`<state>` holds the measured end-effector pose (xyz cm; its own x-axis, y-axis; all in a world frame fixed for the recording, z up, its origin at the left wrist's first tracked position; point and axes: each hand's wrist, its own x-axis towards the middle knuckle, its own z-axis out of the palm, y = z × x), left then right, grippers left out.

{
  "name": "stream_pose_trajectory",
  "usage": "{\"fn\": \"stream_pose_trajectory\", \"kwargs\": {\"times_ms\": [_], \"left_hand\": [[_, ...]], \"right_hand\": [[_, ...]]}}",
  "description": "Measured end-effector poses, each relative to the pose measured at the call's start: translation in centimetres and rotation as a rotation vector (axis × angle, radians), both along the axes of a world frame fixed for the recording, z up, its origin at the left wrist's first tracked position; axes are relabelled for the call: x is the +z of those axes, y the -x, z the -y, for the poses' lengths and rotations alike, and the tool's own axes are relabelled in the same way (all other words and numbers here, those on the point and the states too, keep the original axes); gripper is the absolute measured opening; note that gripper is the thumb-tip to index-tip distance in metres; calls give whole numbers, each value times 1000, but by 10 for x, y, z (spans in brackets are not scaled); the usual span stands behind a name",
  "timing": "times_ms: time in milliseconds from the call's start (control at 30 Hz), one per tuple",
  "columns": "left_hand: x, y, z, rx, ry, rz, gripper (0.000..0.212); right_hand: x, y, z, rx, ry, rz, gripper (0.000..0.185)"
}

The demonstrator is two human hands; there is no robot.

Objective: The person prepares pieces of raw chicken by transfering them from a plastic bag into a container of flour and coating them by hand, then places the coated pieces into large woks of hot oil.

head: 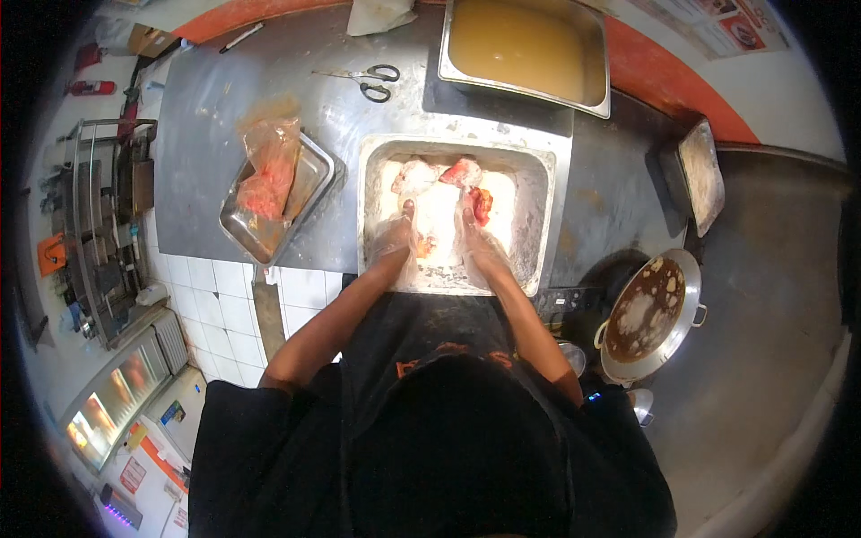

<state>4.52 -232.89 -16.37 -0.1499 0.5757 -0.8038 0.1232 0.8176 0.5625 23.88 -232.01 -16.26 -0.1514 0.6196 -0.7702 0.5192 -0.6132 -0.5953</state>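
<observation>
A rectangular metal pan (pixel 545 222) of white flour lies before me, with several pieces of raw meat in it. My left hand (pixel 393 235), in a clear plastic glove, is at the left side, its fingers down by a floured meat piece (pixel 415 176). My right hand (pixel 476 239), gloved alike, is beside a red meat piece (pixel 481 206), just below another partly floured piece (pixel 462 173). The fingers of both hands are largely hidden in the bright flour, so I cannot tell whether they grip anything. One more piece (pixel 426 246) lies between my wrists.
On the steel counter are a tray (pixel 326 161) with a bag of reddish meat (pixel 269 185), kitchen scissors (pixel 374 82), a marker (pixel 241 37) and a deep pan of yellowish liquid (pixel 525 50). At right stand a floury metal container (pixel 703 175) and a wok of brown, foaming oil (pixel 646 313).
</observation>
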Motion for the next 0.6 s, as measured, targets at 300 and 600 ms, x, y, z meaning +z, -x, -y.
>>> {"fn": "stream_pose_trajectory", "kwargs": {"times_ms": [300, 600], "left_hand": [[40, -21, -15, 541, -130, 893, 92], [-3, 16, 18, -114, -395, -343, 83]], "right_hand": [[62, 35, -18, -756, 260, -866, 107], [41, -29, -27, -237, -60, 201, 82]]}}
